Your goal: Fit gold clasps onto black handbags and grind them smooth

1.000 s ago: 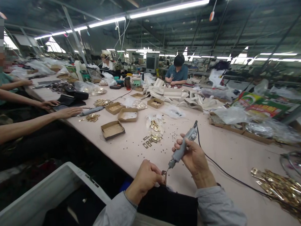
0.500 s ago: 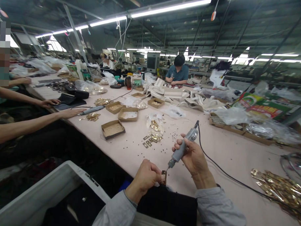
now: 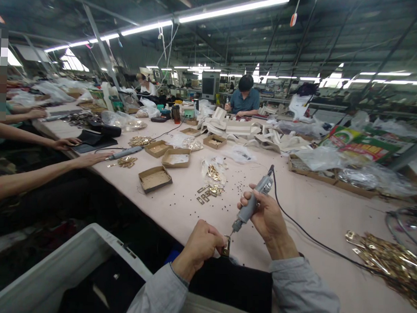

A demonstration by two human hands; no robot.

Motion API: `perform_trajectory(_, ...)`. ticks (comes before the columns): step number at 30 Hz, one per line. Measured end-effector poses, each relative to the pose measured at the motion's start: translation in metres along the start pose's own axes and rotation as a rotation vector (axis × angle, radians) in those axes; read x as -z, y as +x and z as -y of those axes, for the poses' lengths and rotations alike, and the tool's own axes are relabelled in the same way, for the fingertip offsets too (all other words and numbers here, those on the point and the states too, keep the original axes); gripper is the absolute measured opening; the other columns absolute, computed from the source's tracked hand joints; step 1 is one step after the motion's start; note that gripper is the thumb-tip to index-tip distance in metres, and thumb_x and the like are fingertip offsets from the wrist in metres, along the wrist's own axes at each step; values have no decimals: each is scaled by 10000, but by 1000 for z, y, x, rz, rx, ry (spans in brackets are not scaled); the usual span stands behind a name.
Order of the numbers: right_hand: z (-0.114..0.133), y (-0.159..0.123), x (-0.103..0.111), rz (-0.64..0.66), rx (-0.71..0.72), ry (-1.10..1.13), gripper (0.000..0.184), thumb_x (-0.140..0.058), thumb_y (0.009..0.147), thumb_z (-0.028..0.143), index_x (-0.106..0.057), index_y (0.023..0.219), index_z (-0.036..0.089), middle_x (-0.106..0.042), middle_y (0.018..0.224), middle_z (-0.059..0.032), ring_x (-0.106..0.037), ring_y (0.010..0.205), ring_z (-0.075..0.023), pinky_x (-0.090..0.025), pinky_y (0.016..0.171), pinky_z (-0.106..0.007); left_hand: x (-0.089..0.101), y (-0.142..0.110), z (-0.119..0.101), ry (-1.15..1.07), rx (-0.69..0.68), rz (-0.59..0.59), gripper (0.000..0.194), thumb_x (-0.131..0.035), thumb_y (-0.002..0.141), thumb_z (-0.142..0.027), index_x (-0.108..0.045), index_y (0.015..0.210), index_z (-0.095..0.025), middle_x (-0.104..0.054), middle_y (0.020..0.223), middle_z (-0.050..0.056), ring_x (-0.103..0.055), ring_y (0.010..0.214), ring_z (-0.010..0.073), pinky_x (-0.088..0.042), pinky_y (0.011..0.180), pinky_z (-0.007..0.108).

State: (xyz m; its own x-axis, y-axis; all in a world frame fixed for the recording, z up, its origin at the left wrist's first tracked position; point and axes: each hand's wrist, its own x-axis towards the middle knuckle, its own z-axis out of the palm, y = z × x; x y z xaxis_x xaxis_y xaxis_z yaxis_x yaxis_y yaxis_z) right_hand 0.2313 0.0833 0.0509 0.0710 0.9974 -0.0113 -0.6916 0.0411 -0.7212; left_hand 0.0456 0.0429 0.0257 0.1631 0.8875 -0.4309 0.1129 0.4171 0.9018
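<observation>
Wraps the right hand (image 3: 270, 213) snugly around a grey electric screwdriver (image 3: 250, 207), slanting down to a metal plate (image 3: 226, 249). Pinches that plate with the left hand (image 3: 203, 243), just above black material (image 3: 233, 285) at the near edge of the table (image 3: 316, 201) — cannot tell whether touching a screw. Leaves tabletop between right hand and gold heap (image 3: 386, 263), crossed by a black cable (image 3: 311, 241). Has loose gold plates (image 3: 209, 194) beyond both hands — and a pale bin (image 3: 105, 237) below the edge, left.
</observation>
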Motion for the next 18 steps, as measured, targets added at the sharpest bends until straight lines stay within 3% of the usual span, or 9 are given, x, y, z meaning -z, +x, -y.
perform_trajectory(5, 1, -1, 0, 5, -7, 5, 326, -797, 803, 254, -612, 1069, 217, -638, 785, -10, -624, 700, -192, -573, 716, -417, -2, -1, -1, 4, -12, -2, 185, -626, 582, -91, -650, 399, -111, -442, 301, -3, -267, 280, 51, -123, 370, 231)
perform_trajectory(10, 2, -1, 0, 7, 6, 13, 315, -794, 806, 246, -613, 1062, 215, -637, 781, -12, -614, 687, -183, -569, 713, -411, -1, 3, 4, 0, -43, 5, 154, -627, 571, -120, -677, 427, -102, -531, 358, 33, -300, 303, 51, -153, 386, 225)
perform_trajectory(18, 3, -4, -5, 2, 4, 5, 339, -807, 788, 250, -608, 1060, 211, -641, 779, -13, -616, 682, -186, -576, 697, -405, -2, 4, 6, -15, -39, 18, 152, -633, 546, -166, -662, 408, -111, -512, 351, 27, -322, 320, 57, -200, 396, 217)
